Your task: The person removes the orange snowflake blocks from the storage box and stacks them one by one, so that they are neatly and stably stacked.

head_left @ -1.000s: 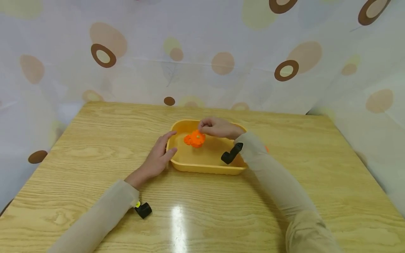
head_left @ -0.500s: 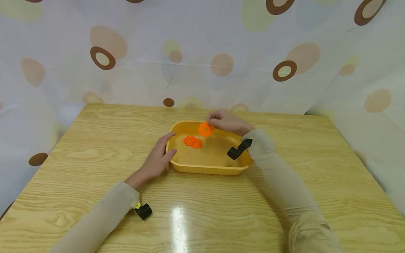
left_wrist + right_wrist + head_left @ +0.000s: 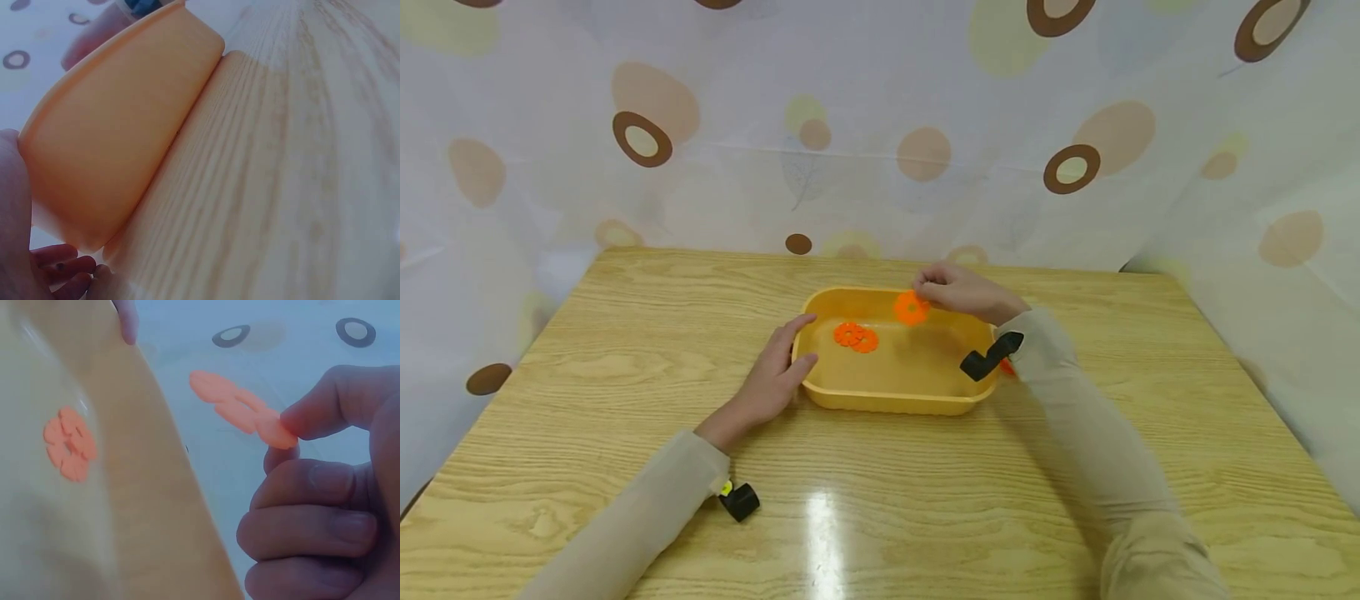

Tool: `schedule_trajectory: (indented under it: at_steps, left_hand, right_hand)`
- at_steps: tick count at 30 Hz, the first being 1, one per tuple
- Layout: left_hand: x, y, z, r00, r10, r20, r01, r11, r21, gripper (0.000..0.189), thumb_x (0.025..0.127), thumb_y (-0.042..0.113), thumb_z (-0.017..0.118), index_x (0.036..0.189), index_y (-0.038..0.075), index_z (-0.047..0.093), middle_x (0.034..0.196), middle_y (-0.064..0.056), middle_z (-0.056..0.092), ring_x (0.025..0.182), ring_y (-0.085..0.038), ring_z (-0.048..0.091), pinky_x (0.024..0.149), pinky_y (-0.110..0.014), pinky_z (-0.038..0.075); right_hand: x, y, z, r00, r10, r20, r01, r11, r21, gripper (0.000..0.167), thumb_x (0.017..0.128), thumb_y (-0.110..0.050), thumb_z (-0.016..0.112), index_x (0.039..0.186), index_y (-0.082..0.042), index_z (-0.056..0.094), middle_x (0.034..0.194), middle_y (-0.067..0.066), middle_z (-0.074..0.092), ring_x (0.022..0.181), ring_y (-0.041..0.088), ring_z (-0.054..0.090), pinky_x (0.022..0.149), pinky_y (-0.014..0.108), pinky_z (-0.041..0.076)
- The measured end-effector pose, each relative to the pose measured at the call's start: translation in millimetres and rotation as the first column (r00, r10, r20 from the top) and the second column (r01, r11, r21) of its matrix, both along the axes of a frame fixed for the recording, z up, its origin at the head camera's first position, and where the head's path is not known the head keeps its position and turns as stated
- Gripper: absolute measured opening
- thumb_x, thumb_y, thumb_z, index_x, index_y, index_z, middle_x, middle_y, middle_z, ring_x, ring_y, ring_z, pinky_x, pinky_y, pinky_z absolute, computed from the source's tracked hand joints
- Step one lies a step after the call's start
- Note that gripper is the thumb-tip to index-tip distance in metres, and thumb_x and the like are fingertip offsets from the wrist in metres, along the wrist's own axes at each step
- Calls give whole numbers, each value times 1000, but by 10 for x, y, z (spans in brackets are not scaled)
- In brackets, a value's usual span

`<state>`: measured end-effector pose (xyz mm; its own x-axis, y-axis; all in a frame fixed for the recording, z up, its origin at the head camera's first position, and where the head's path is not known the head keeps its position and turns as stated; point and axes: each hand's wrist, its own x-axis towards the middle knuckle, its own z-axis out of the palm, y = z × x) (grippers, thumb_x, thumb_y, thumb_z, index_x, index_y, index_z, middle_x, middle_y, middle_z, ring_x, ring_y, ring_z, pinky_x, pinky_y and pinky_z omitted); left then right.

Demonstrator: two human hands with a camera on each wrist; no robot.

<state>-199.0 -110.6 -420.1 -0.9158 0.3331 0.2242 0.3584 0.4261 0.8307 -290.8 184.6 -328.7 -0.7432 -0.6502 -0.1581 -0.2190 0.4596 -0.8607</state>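
Observation:
In the head view my right hand (image 3: 962, 292) pinches an orange flower-shaped plastic disc (image 3: 912, 308) above the far side of a yellow plastic tub (image 3: 891, 402). The right wrist view shows the disc (image 3: 240, 407) by its edge between thumb and forefinger, the other fingers curled below. Two more orange flower discs (image 3: 855, 337) overlap on the tub's floor. My left hand (image 3: 767, 375) holds the tub's left end, with thumb and forefinger over the rim. In the left wrist view, some of its fingers (image 3: 59, 269) curl by the tub's lower corner.
The tub stands on a wood-grain table (image 3: 880, 492). Something orange (image 3: 1007, 367) shows just right of the tub, mostly hidden by my right sleeve (image 3: 1075, 408). A pale, patterned cloth (image 3: 850, 100) hangs behind and beside the table.
My right hand has lifted one disc off the pair in the tub and carried it up and to the right. My left hand has stayed on the tub's left end.

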Motion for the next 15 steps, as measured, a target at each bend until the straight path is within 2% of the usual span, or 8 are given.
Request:
schedule_trajectory:
  at_steps: [7,15]
  left_hand:
    - [-6,-18,-10,1000,-2,7,2,1000,19,53,99,16,48,148,6,31,137,-25,38,117,-34,41,101,-50,35]
    - [1,-4,6,1000,-9,-1,9,1000,14,53,99,14,48,148,4,31,136,-24,39,109,-32,41,94,-46,36]
  right_hand:
    - [36,148,-20,999,-33,13,33,999,10,29,102,-20,42,79,-5,44,65,1,30,57,14,25,62,30,27]
    - [68,352,-92,995,-81,54,82,997,-10,24,103,-19,41,84,-5,46,68,1,32,59,13,27,61,27,28]
